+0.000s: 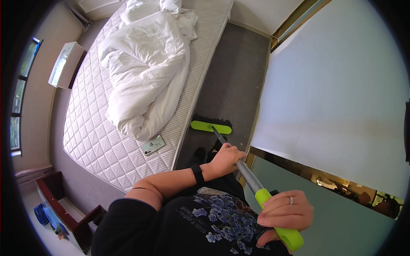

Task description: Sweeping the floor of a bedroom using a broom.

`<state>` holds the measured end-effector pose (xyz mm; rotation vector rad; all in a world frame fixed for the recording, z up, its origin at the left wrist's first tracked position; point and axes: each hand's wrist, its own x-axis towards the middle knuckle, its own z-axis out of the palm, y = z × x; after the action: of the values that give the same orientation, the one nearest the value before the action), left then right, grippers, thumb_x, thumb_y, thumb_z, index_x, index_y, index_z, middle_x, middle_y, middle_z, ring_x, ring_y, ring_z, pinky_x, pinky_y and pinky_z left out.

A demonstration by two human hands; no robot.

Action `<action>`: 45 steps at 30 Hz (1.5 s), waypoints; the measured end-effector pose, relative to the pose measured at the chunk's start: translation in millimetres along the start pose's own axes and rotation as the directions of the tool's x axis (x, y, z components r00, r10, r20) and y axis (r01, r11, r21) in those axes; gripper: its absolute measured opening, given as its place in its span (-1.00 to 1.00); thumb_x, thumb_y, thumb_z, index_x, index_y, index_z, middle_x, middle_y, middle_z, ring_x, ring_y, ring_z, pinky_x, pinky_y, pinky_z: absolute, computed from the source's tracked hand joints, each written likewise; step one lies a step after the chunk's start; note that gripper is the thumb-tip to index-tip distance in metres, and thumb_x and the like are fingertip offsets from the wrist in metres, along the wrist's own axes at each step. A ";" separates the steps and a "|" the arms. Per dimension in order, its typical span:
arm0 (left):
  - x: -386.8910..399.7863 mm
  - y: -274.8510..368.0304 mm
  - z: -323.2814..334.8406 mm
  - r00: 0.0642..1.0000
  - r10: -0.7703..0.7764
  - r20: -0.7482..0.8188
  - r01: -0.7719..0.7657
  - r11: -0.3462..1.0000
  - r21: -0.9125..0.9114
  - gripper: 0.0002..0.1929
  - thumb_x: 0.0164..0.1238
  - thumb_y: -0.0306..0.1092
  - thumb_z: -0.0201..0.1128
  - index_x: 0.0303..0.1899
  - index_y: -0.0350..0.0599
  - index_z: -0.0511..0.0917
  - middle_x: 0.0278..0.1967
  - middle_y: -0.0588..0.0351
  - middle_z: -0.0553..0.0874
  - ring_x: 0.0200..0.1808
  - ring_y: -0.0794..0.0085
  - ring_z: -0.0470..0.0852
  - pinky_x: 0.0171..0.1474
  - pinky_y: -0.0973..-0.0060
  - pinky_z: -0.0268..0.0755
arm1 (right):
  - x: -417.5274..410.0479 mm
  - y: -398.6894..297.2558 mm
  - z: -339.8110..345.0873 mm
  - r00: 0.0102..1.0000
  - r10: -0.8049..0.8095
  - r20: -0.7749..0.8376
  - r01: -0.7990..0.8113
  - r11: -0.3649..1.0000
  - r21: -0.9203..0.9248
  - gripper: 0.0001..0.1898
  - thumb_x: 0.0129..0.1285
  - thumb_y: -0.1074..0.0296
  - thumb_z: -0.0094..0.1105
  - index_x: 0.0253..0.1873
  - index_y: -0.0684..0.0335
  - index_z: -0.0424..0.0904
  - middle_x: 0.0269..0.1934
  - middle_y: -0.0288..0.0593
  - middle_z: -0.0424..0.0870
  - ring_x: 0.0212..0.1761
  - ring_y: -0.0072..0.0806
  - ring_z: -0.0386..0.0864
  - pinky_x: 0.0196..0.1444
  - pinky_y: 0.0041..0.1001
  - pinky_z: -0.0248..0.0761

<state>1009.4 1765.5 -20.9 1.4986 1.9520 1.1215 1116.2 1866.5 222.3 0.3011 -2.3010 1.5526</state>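
Note:
A broom's green head with dark bristles point(211, 127) rests on the grey floor beside the bed. From it a grey metal pole point(250, 176) slants towards me and ends in a bright green grip point(292, 239). My left hand point(228, 159) is closed around the middle of the pole, with a black band on the wrist. Higher up the handle, my right hand point(285, 212) is wrapped around the green grip, a ring on one finger. A phone with a pale green back point(153, 145) lies on the quilted mattress point(93, 128), by a crumpled white duvet point(144, 70).
The bed's edge bounds the narrow strip of floor point(235, 70) on the left. A large whitish panel point(326, 89) stands along the right. A white bedside cabinet point(65, 65) is beyond the bed, and a dark red wooden desk point(67, 214) at the lower left.

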 end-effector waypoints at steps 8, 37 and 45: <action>-5.5 4.8 -5.1 0.978 0.186 0.091 -0.184 0.982 -0.040 -0.82 0.14 -0.16 0.39 -0.35 0.02 0.60 -0.53 0.23 0.62 -0.36 0.37 0.59 -0.04 0.39 0.25 | -8.7 7.2 28.2 0.925 0.232 -0.299 -0.160 0.956 0.247 -0.60 -0.12 0.07 0.54 -0.33 0.29 0.65 -0.62 -0.25 0.58 -0.57 -0.36 0.61 -0.38 -0.43 0.55; 95.0 -55.7 108.5 0.978 0.036 0.207 -0.066 0.988 0.138 -0.60 0.16 -0.11 0.35 0.02 0.04 0.52 -0.01 0.10 0.62 0.13 0.24 0.54 0.21 0.11 0.22 | -120.5 63.5 35.4 0.824 0.335 -0.457 -0.451 0.876 -0.173 -0.72 -0.12 0.46 0.51 -0.26 0.26 0.62 -0.30 -0.19 0.64 -0.11 -0.28 0.63 0.23 -0.13 0.39; 51.2 -3.4 118.9 0.971 0.107 0.215 -0.128 0.988 0.085 -0.72 0.16 -0.15 0.34 -0.12 0.04 0.58 -0.18 0.13 0.65 0.00 0.26 0.59 0.25 0.13 0.19 | -131.9 -0.3 23.0 0.831 0.361 -0.423 -0.474 0.857 -0.200 -0.72 -0.17 0.38 0.53 -0.31 0.23 0.64 -0.35 -0.24 0.65 -0.21 -0.31 0.64 0.08 -0.20 0.47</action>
<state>1079.4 1853.1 -85.6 1.7290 1.8180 0.8831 1233.4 1842.7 162.2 -0.5789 -2.3321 1.2611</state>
